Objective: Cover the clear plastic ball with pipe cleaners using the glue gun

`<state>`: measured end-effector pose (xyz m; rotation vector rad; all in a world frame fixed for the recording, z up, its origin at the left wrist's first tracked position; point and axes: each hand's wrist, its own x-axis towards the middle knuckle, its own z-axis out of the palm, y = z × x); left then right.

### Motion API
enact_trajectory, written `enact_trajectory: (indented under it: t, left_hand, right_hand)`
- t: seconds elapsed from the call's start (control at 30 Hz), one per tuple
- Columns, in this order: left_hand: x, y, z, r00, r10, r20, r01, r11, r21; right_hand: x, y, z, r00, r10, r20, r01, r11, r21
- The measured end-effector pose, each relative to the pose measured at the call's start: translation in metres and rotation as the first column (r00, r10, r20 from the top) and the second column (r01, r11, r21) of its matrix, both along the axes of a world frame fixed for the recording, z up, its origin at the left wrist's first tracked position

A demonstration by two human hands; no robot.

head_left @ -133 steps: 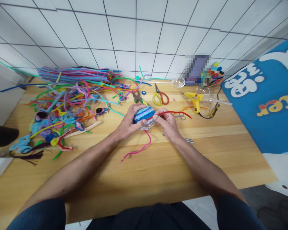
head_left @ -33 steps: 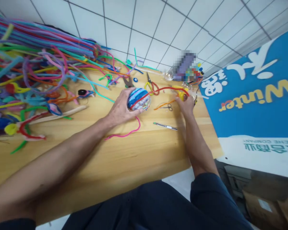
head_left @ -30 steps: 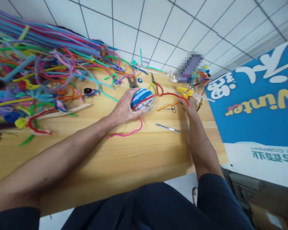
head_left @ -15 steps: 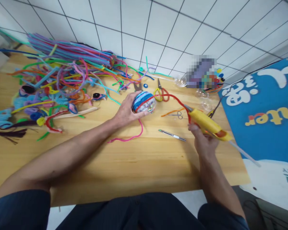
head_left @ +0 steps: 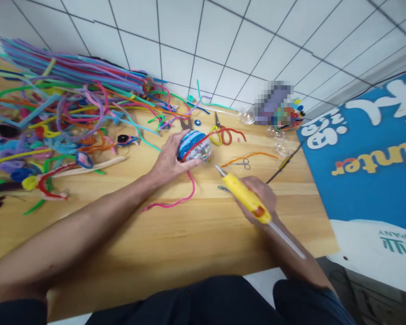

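My left hand is wrapped round the left side of a clear ball partly covered with blue, white and red pipe cleaners. A red pipe cleaner trails from the ball's top to the right, its far end loose. Below the ball a pink pipe cleaner curls across the wooden table. My right hand grips a yellow hot glue gun, its nozzle pointing up-left just below and right of the ball, apart from it. A clear glue stick sticks out of the gun's rear.
Scissors with yellow and red handles lie behind the ball. Small metal scissors and an orange pipe cleaner lie to the right. A pipe-cleaner bundle and loose pieces cover the left. A blue printed board stands right.
My right hand has brought the glue gun left and down, nearer the ball, and the red pipe cleaner's far end has come free of that hand. The view has shifted slightly right.
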<state>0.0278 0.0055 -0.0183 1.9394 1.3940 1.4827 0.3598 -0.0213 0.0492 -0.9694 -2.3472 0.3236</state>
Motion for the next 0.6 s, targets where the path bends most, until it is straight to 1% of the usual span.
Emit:
enact_trajectory:
  t: [0.03, 0.07, 0.1, 0.2, 0.27, 0.4, 0.53, 0.6]
  left_hand:
    - [0.0, 0.0, -0.001, 1.0, -0.013, 0.001, 0.013, 1.0, -0.006]
    - [-0.001, 0.001, -0.001, 1.0, -0.03, 0.0, 0.03, 0.999, -0.013]
    - [-0.001, 0.001, -0.001, 0.999, -0.048, -0.003, 0.048, 0.999, -0.023]
    - [-0.001, 0.001, 0.001, 0.996, -0.085, -0.013, 0.085, 0.995, -0.047]
    - [-0.001, 0.0, 0.002, 0.995, -0.09, -0.029, 0.089, 0.995, -0.04]
    - [0.001, -0.004, 0.003, 0.992, -0.079, -0.103, 0.082, 0.997, 0.017]
    - [0.003, -0.008, 0.002, 0.983, -0.095, -0.158, 0.102, 0.994, 0.04]
    - [0.003, -0.009, 0.002, 0.983, -0.105, -0.154, 0.114, 0.992, 0.054]
  right_hand:
    - [-0.006, 0.003, -0.004, 0.999, 0.041, -0.019, -0.04, 0.999, 0.037]
    - [-0.012, 0.006, -0.008, 0.996, 0.055, -0.068, -0.05, 0.996, 0.078]
    - [-0.017, 0.009, -0.012, 0.992, 0.056, -0.112, -0.045, 0.994, 0.104]
    - [-0.025, 0.015, -0.019, 0.99, 0.014, -0.142, 0.001, 0.995, 0.103]
    - [-0.026, 0.016, -0.02, 0.991, 0.002, -0.131, 0.009, 0.996, 0.085]
    - [-0.028, 0.015, -0.02, 0.993, 0.025, -0.115, -0.019, 0.998, 0.059]
    - [-0.032, 0.014, -0.019, 0.994, 0.002, -0.112, 0.006, 0.997, 0.075]
    - [-0.033, 0.013, -0.019, 0.994, 0.024, -0.102, -0.016, 0.997, 0.076]
